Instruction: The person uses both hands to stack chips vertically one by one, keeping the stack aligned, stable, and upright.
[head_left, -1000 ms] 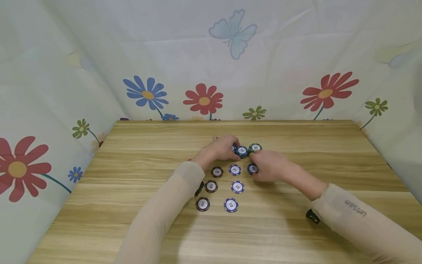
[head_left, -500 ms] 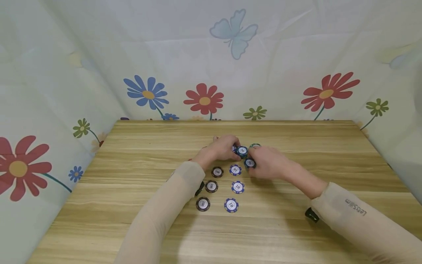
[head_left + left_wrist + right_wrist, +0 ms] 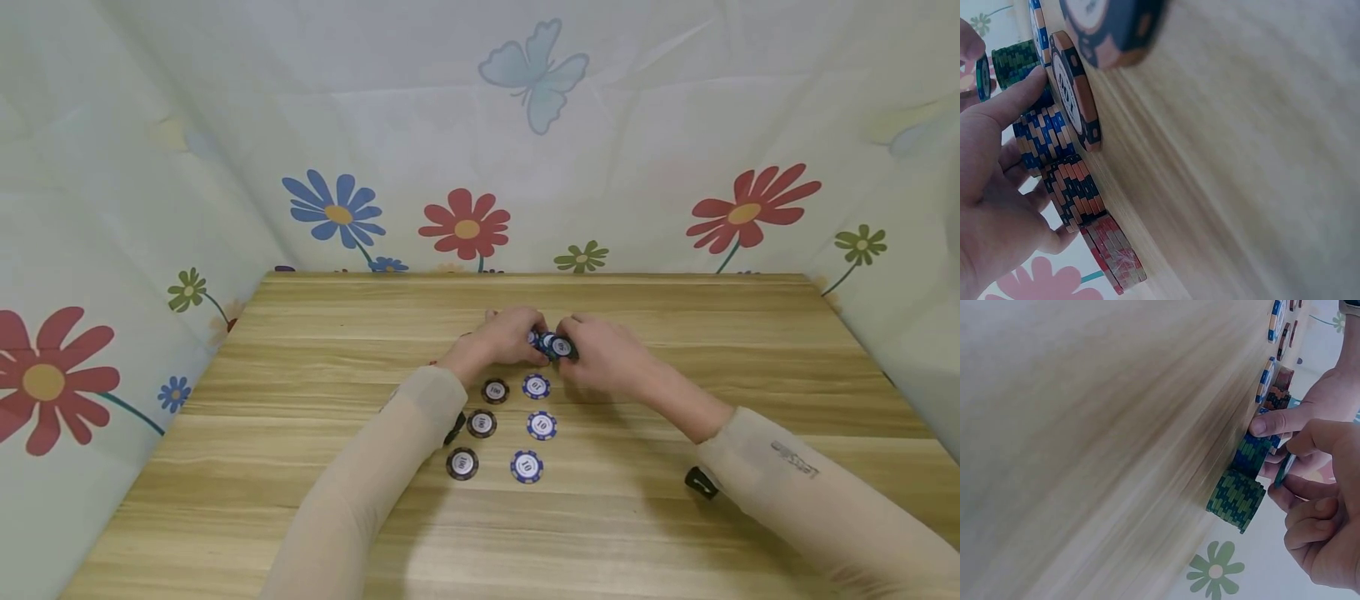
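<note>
Between the thumb and fingers of my right hand [image 3: 603, 354] is a dark blue-green poker chip [image 3: 1285, 470], held tilted just above a blue-green chip stack [image 3: 1252, 453]. My left hand [image 3: 510, 336] grips that stack, its thumb on the near side and fingers behind. Beside it in the left wrist view stand a blue-and-orange stack [image 3: 1044, 139], a black-and-orange stack [image 3: 1074, 194] and a red stack [image 3: 1115, 253]. A green stack [image 3: 1237, 499] ends the row on the right, hidden behind my right hand in the head view.
Nearer me, brown-black chips marked 100 [image 3: 482, 423] and blue chips marked 10 [image 3: 542, 426] lie flat in two columns. The wooden table [image 3: 300, 500] meets a flower-printed curtain [image 3: 637, 167] at the back.
My right hand has lifted the poker chip from beside the flat chips and carried it up and left to the blue-green stack. The left hand has stayed in place.
</note>
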Motion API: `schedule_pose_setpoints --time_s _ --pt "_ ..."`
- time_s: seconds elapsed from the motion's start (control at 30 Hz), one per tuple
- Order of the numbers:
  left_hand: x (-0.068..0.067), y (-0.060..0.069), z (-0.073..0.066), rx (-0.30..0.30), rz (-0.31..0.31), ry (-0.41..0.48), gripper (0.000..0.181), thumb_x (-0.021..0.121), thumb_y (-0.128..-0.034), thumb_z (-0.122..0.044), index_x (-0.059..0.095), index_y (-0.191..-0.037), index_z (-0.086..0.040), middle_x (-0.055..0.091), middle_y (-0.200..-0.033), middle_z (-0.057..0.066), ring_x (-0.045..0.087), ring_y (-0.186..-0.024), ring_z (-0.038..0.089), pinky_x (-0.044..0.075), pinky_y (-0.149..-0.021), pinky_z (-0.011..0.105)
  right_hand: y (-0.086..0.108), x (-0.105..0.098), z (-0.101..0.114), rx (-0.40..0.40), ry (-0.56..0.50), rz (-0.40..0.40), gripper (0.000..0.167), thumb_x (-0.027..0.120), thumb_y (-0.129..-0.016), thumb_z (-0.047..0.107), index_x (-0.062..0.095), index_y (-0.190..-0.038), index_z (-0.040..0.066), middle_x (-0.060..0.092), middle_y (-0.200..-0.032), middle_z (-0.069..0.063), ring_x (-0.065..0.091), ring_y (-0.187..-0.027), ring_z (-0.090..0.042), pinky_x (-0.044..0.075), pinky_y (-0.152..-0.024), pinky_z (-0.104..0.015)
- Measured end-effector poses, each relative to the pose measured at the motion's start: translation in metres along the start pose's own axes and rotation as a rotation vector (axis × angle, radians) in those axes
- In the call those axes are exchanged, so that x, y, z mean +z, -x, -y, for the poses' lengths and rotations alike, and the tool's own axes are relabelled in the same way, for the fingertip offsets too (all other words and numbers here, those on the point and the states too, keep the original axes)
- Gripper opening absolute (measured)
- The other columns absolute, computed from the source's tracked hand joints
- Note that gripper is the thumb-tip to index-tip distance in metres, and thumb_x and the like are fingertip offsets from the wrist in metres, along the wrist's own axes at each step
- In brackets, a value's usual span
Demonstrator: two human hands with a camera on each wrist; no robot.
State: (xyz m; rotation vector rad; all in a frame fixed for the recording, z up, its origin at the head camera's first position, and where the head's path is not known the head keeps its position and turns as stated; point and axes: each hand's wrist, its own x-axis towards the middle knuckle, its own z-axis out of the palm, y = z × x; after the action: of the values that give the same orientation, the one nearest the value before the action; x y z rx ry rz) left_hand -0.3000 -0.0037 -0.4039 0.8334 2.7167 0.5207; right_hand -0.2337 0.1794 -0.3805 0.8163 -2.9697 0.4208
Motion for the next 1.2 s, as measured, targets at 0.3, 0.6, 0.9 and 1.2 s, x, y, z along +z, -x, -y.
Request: schedule_pose_setpoints --time_s 0.3,0.6,0.9,1.2 --pt "0.001 -0.001 0.0 0.001 0.004 -0.001 0.039 0.084 -0.0886 -0.031 0.067 -0.119 -0.013 0.066 -0.118 -0.001 0.059 -0.113 0.018 0.017 -0.112 0.071 -0.012 0.003 -0.002 0.004 0.047 -0.026 0.025 0.078 -0.081 0.015 0.068 -0.101 0.002 0.061 -0.087 -0.004 0.056 -0.069 -0.019 0.049 -0.059 -0.035" --pt "0.001 -0.002 0.002 0.005 0.001 0.001 0.041 0.084 -0.088 -0.031 0.068 -0.121 -0.013 0.067 -0.119 -0.001 0.059 -0.114 0.018 0.017 -0.111 0.072 -0.02 0.005 -0.002 0.021 0.066 0.0 0.02 0.08 -0.081 0.016 0.067 -0.092 0.005 0.059 -0.082 -0.004 0.056 -0.068 -0.02 0.048 -0.058 -0.036" --pt "0.001 -0.001 0.002 0.016 -0.004 -0.006 0.043 0.084 -0.0876 -0.032 0.067 -0.123 -0.013 0.068 -0.121 -0.001 0.06 -0.117 0.02 0.017 -0.112 0.073 -0.025 0.007 -0.002 0.045 0.075 0.023 0.02 0.081 -0.08 0.016 0.067 -0.091 0.005 0.059 -0.082 -0.005 0.055 -0.068 -0.021 0.048 -0.056 -0.036" --pt "0.0 0.0 0.001 0.008 -0.006 -0.003 0.044 0.085 -0.0873 -0.032 0.067 -0.123 -0.013 0.068 -0.12 -0.001 0.06 -0.115 0.02 0.019 -0.111 0.071 -0.027 0.009 -0.002 0.053 0.077 0.032 0.019 0.08 -0.081 0.017 0.068 -0.092 0.006 0.061 -0.085 -0.006 0.057 -0.069 -0.022 0.05 -0.058 -0.039"
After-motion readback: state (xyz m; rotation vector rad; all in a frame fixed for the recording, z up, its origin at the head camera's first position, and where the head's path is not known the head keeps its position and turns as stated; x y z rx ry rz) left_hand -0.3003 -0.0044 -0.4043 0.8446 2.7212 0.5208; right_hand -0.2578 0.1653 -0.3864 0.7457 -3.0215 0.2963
